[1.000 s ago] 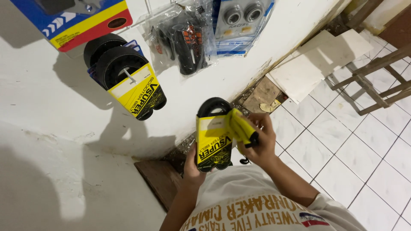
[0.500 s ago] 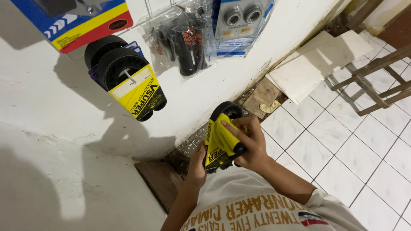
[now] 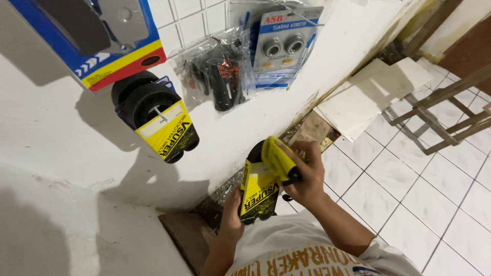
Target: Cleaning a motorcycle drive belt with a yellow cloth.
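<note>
My left hand (image 3: pixel 232 217) grips the lower end of a black belt in a yellow card sleeve (image 3: pixel 258 199), held upright in front of my chest. In my right hand (image 3: pixel 308 174) is a second yellow-sleeved belt (image 3: pixel 277 159), tilted across the top of the first one and touching it. Both packs sit close to the white wall. On a wall hook up to the left hangs a pair of the same black belts with a yellow sleeve (image 3: pixel 161 122).
More packs hang on the wall: a blue, red and yellow card (image 3: pixel 102 41), a clear bag of black grips (image 3: pixel 220 76), a blue card with two bearings (image 3: pixel 281 46). White slabs (image 3: pixel 368 97) and a wooden frame (image 3: pixel 445 110) rest on the tiled floor.
The two belts stood side by side a second ago. My right hand then pressed its belt over the other, and now it holds that belt slanted across the top.
</note>
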